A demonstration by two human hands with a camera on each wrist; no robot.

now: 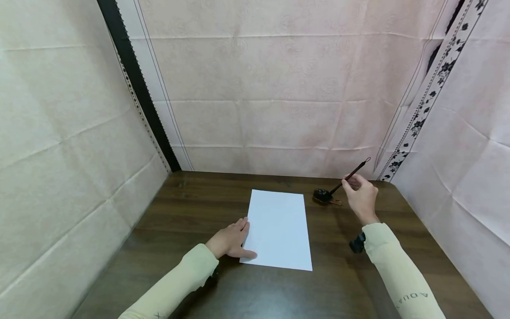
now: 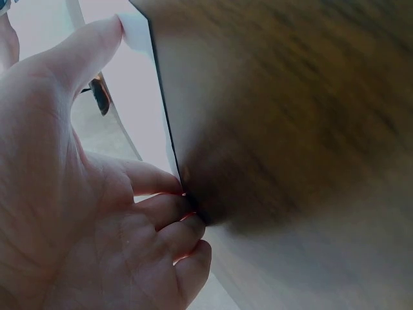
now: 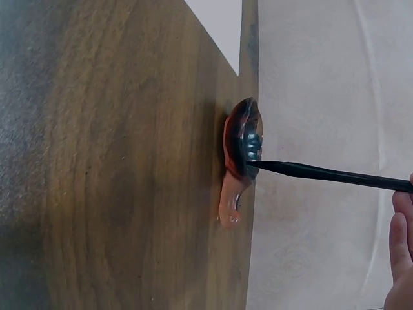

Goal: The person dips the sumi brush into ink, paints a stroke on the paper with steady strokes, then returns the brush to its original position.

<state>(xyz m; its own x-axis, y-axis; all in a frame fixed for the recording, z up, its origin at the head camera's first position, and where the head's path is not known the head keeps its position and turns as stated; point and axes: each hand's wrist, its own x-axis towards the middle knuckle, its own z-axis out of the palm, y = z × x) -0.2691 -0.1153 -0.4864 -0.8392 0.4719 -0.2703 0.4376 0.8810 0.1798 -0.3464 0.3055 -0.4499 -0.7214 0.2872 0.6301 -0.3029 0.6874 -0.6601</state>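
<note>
Through the head camera I see my right hand [image 1: 361, 195] pinching a slim dark brush [image 1: 356, 170] by its shaft, fingertips and thumb closed on it, with the looped end pointing up and away. The brush slants down to the left, its tip at the edge of a small dark dish [image 1: 323, 195]; the right wrist view shows that tip against the dish, which has a reddish-brown side and a tail-like projection on the worktop [image 1: 159, 248]. My left hand [image 1: 229, 239] is spread rather than gripping, fingers along the left edge of a white sheet of paper [image 1: 279, 230] and thumb over its near left corner. The paper lies flat in the middle of the worktop, blank, with the dish just beyond its right edge, near the far corner. Both arms wear pale sleeves [image 1: 400, 270], and a black device [image 1: 357, 243] sits at the right wrist. Pale creased cloth [image 1: 271, 88] hangs behind the worktop.
</note>
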